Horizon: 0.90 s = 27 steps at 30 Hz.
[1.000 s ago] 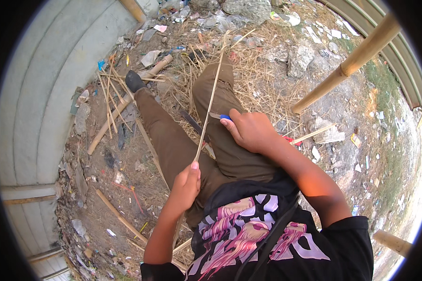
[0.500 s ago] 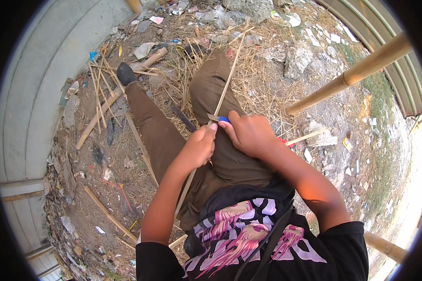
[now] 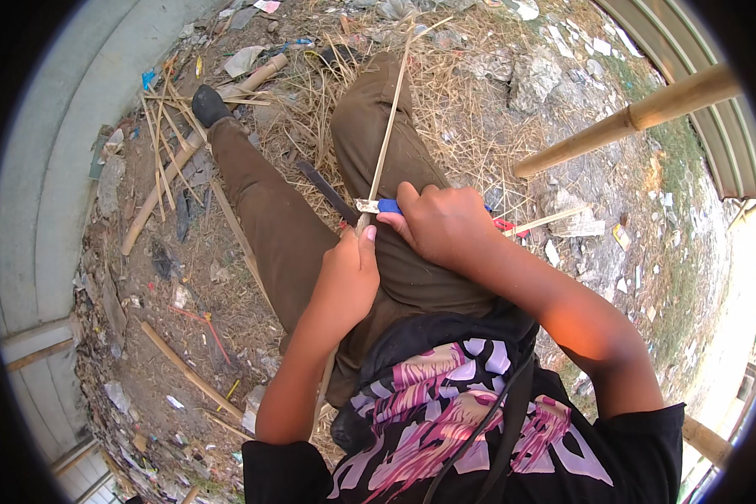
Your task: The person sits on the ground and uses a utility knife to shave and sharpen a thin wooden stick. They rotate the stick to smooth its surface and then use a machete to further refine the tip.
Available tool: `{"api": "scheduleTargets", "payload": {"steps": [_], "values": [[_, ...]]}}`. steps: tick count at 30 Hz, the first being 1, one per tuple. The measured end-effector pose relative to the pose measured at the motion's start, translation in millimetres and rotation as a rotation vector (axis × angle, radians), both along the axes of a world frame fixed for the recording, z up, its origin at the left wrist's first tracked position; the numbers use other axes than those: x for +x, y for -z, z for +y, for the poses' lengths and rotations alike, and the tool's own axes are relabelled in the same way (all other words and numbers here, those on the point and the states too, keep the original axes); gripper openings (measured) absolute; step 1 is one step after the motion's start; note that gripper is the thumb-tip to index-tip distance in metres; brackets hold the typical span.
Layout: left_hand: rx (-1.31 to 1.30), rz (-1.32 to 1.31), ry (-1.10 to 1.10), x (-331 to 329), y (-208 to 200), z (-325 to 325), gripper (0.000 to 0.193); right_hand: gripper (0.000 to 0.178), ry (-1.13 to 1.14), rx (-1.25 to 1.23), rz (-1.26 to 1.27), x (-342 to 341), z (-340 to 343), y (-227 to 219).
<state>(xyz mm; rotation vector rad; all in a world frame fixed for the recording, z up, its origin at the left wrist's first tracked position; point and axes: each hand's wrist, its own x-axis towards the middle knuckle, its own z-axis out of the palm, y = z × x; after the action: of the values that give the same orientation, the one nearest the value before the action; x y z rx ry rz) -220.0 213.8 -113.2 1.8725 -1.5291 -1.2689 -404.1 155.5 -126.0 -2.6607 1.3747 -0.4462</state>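
Note:
My left hand [image 3: 349, 277] is closed around a long, thin bamboo strip [image 3: 388, 143], thumb on top, just above my right thigh. The strip runs away from me over my bent right knee, and its near part passes under my left forearm. In my right hand [image 3: 445, 225] is a blue-handled knife [image 3: 388, 206], its front end lying across the strip just beyond my left thumb. That end looks pale and smeared, so the blade's edge cannot be made out. A dark flat blade-like piece [image 3: 326, 191] lies between my legs, close to the left hand.
Bamboo poles [image 3: 164, 197] and several split strips [image 3: 166, 139] lie near my left foot. A thick upright-leaning bamboo pole [image 3: 613, 126] stands at right. Red-handled object [image 3: 509, 225] rests beside my right forearm. A grey wall [image 3: 84, 151] borders the left; litter and straw cover the ground.
The knife has turned from pointing away along the strip to lying more across it. My left hand has shifted slightly left and nearer me. The whole view has moved a little.

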Motion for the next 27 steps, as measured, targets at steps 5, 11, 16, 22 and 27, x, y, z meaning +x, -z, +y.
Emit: {"api": "scheduleTargets", "payload": {"steps": [5, 11, 16, 22, 27], "values": [[0.077, -0.051, -0.008, 3, -11, 10, 0.045, 0.047, -0.025, -0.026, -0.007, 3, 2, 0], [0.101, 0.007, -0.059, 8, -14, 33, 0.046, 0.048, -0.063, -0.032, 0.046, 6, 7, -3], [0.225, -0.007, -0.032, 21, -34, 79, 0.043, 0.047, 0.192, 0.027, 0.025, -2, -16, 1], [0.476, -0.02, -0.097, 72, -65, 197, 0.042, 0.049, 0.126, -0.073, 0.11, 3, -6, -1], [0.378, -0.026, -0.056, 89, -62, 201, 0.042, 0.048, 0.161, -0.036, 0.075, 14, -1, -7]]}}
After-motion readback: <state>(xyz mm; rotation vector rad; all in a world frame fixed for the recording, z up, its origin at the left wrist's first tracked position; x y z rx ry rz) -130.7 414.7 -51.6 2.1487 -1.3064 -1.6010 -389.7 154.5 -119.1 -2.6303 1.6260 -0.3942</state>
